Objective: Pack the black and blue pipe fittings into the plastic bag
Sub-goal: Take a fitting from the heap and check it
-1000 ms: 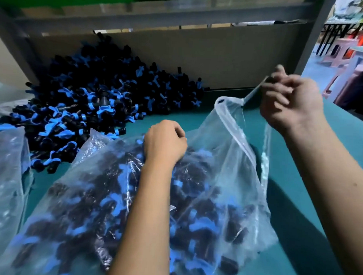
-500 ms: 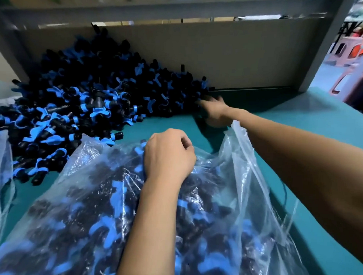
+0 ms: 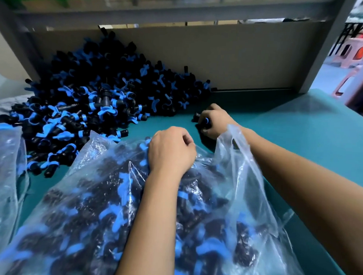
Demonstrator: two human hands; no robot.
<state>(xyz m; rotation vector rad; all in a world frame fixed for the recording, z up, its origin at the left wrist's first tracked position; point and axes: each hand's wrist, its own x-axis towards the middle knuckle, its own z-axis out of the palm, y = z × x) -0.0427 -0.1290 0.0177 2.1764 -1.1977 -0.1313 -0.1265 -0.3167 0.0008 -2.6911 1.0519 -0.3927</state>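
Observation:
A large clear plastic bag (image 3: 246, 193) lies in front of me, filled with black and blue pipe fittings. My left hand (image 3: 171, 149) grips the bunched plastic at the bag's mouth. Just beyond the mouth, my right hand (image 3: 215, 121) is curled round a few black and blue fittings (image 3: 199, 119) on the green table. A big loose pile of fittings (image 3: 91, 105) is heaped at the back left against a grey board.
A second clear bag (image 3: 4, 172) with fittings lies at the left edge. The grey board (image 3: 251, 57) and a metal frame post (image 3: 323, 51) close off the back. Bare green tabletop (image 3: 300, 129) stretches to the right. Pink stools (image 3: 352, 50) stand beyond the table.
My right hand let go of the bag's raised corner, reached to the pile's right edge, and now draws back toward the bag with fittings in its grip. The left hand kept its hold.

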